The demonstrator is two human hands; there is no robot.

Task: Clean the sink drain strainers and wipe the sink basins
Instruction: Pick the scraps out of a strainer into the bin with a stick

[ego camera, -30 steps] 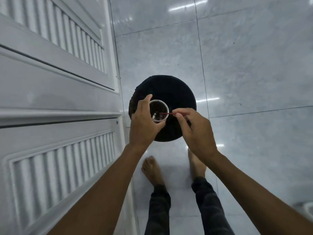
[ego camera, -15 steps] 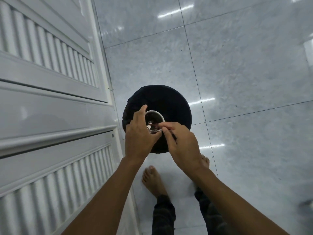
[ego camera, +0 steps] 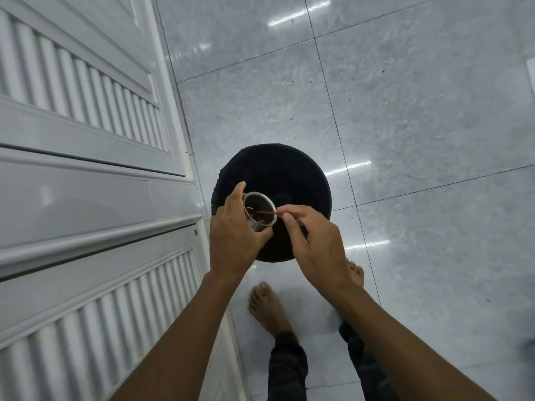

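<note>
Two hands are busy over a black-lined bin that stands on the pale tiled floor, just right of a white louvred door. The left hand is wrapped around a small metal drain strainer, thumb along its far-left rim and fingers beneath, holding the cup tilted with its mouth facing up and to the right. The strainer sits above the near-left part of the bin's opening. Dark residue shows inside it. The right hand pinches a thin reddish stick between thumb and fingertips, its far end reaching into the cup among the debris.

The step in hand looks like scraping trapped waste out of the strainer into the bin. To do it well, the person would likely keep the cup over the opening, not over the floor, since the bare feet stand just near of the bin and anything flicked outward could land there. Tilting the mouth further down toward the bin should let loosened bits fall rather than settle back. Short strokes along the inner wall and across the holes suit so thin a stick, which may bend or snap if levered hard. The left grip must stay firm so the wet metal does not slip.
</note>
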